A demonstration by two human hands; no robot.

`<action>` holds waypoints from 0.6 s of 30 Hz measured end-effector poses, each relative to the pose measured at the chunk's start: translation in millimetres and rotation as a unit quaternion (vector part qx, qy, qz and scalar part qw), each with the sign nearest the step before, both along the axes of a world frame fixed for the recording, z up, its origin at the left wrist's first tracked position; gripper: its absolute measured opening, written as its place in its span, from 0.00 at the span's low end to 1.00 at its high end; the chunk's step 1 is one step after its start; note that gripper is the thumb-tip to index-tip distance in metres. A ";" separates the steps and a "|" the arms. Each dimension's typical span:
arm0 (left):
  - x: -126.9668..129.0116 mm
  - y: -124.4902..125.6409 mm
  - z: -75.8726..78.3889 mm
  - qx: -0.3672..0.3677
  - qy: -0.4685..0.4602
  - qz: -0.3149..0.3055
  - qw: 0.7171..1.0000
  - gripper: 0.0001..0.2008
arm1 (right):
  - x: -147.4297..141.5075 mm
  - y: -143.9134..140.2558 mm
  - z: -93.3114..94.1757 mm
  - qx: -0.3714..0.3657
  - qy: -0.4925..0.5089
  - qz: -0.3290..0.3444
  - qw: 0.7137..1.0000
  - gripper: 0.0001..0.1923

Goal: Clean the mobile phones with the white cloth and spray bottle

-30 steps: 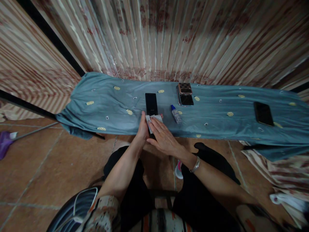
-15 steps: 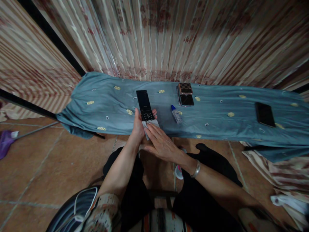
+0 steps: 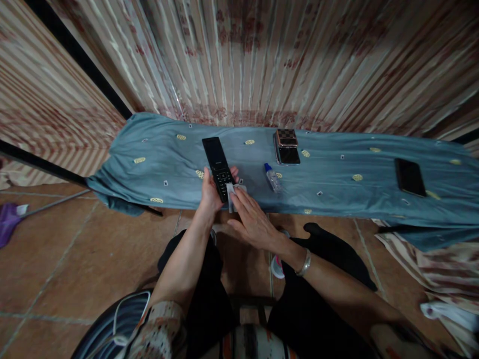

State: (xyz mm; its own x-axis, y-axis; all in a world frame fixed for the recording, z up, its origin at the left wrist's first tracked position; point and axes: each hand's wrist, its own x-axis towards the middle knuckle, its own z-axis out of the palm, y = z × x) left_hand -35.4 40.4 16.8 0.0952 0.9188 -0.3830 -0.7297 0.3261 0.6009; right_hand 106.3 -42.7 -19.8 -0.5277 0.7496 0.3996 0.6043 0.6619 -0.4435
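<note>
Gripping an open flip phone [image 3: 218, 167] in the left hand [image 3: 209, 195], fingers wrapped around the keypad half, just above the near edge of the blue-grey cloth [image 3: 149, 164] covering the table. Pressing a small white wipe [image 3: 232, 191] against the keypad's lower right with the right hand [image 3: 252, 222], fingers extended and close together, flat on the wipe. Lying immediately ahead of the right fingertips, the phone; both hands touching it, the left carrying it. Running near-to-far with a lean to the left, its long axis, screen half pointing away toward the curtain [image 3: 262, 60]. Standing well apart to the right: a small bottle [image 3: 273, 177], a gold device [image 3: 287, 145], a dark phone [image 3: 410, 177].
</note>
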 end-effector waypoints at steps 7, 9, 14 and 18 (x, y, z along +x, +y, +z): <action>3.6 -7.4 0.4 -0.029 -0.010 -0.079 0.996 0.36 | 5.0 4.3 5.0 -0.109 0.065 -0.040 0.991 0.37; 5.3 -9.3 0.3 -0.035 -0.007 -0.087 0.996 0.35 | 6.3 6.1 6.5 -0.128 0.082 -0.047 0.987 0.36; 11.5 -12.4 -1.8 -0.034 0.002 -0.088 0.996 0.31 | 8.4 11.0 10.8 -0.155 0.121 -0.063 0.978 0.35; 18.1 -17.4 1.1 -0.050 -0.007 -0.095 0.994 0.28 | 11.0 16.5 13.7 -0.157 0.144 -0.084 0.974 0.35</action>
